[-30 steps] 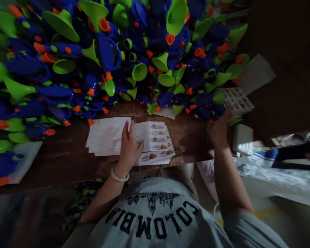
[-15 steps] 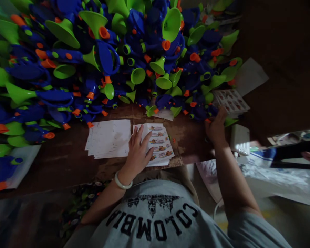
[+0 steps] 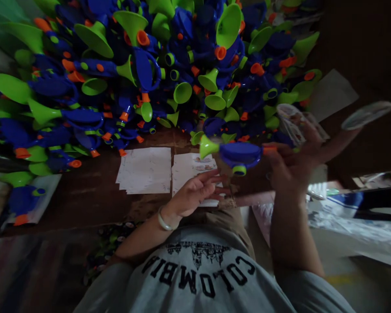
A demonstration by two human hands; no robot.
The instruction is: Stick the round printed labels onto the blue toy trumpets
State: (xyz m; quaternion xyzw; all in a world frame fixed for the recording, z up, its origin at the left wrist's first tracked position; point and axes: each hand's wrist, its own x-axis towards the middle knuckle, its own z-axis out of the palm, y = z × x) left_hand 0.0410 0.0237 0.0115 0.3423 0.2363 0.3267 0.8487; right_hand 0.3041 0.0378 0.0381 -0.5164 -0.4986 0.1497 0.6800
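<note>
My right hand (image 3: 295, 167) pinches a toy trumpet (image 3: 241, 152) by its orange mouthpiece; its body is blue and its green bell points left. On an outstretched finger of that hand sits an oval sticker (image 3: 366, 115), seen at a slant. A second oval sticker (image 3: 289, 112) shows by another fingertip, in front of a sticker sheet (image 3: 317, 124). My left hand (image 3: 193, 194), with a pale bangle on the wrist, is empty with its fingers apart, over a stack of printed sticker sheets (image 3: 182, 167) that it partly hides.
A large heap of similar toy trumpets (image 3: 146, 71) covers the back of the brown table (image 3: 94, 187). Left of the sticker sheets lies a stack of white paper (image 3: 146, 169). One trumpet (image 3: 22, 198) rests at the far left. Plastic wrapping (image 3: 355, 226) lies at the right.
My right hand has lifted a toy trumpet from the table's right side, and oval stickers now show at its fingers. My left hand has risen off the sheets and turned toward the right.
</note>
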